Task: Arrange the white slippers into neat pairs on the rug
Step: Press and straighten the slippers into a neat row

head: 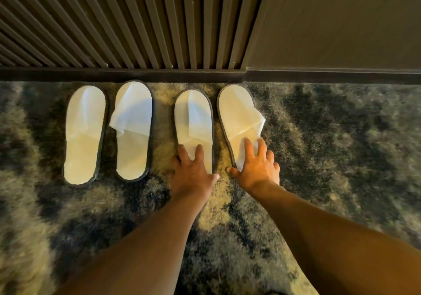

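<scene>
Pressing flat, left hand (193, 171) and right hand (257, 167) cover two slippers' (193, 117) heels.

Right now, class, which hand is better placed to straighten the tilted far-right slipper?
The right hand. Its fingers already lie flat on the heel of the far-right slipper, whose heel angles inward. The left hand rests on the neighbouring slipper, so it would have to cross over.

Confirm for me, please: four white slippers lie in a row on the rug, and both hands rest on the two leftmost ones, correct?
Not quite. In the head view the left hand and right hand rest on the two rightmost slippers. The four do lie in a row on the rug.
</scene>
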